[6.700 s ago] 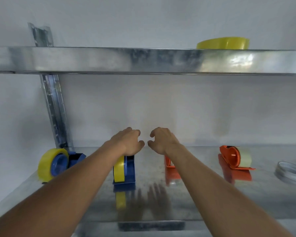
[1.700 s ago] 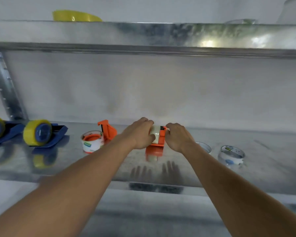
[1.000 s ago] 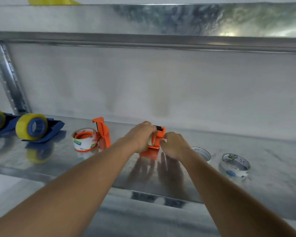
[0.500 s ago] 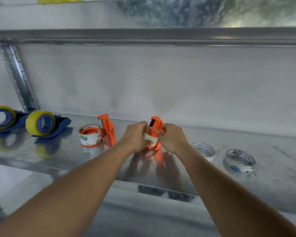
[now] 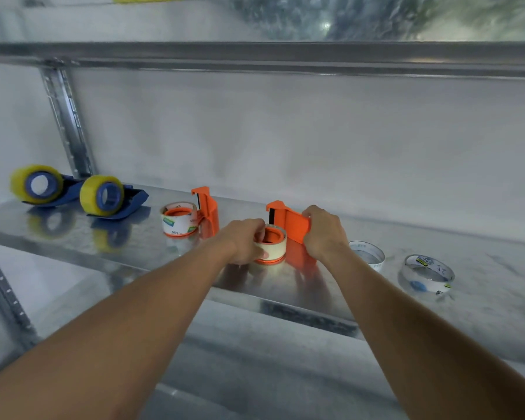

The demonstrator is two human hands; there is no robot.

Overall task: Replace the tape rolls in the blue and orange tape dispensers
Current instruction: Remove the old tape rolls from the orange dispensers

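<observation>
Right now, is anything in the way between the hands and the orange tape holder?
Nothing visible is. The left hand already grips the tape roll on the orange tape holder, and the right hand holds its handle end. The other orange holder stands off to the left.

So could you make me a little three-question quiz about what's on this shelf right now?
1. True or false: both blue dispensers carry yellow tape.
2. Which hand grips the roll on the orange dispenser being worked on?
A. left hand
B. right hand
C. neither
3. How many loose clear tape rolls lie right of the hands?

Key:
1. True.
2. A; the right hand holds the dispenser's orange body.
3. Two.
</observation>
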